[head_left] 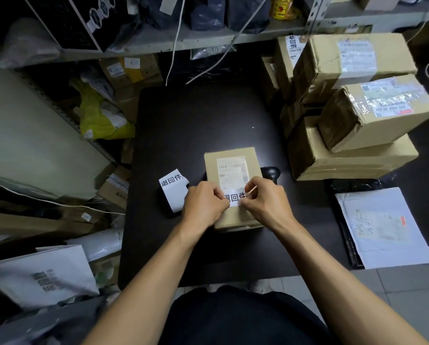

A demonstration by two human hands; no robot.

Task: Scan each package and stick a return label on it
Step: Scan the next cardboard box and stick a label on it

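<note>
now your left hand (203, 204) and right hand (264, 201) pinching the white return label (234, 198), fingers curled, over the small cardboard box (233, 170), label roll (173, 191) just left, dark table (196, 120) beneath

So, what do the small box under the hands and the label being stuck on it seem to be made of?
The small box looks like plain brown cardboard: matte tan faces with folded edges. The return label seems to be white sticker paper with black print; its gloss cannot be judged. Both hands, left and right, pinch it against the box top.
</note>
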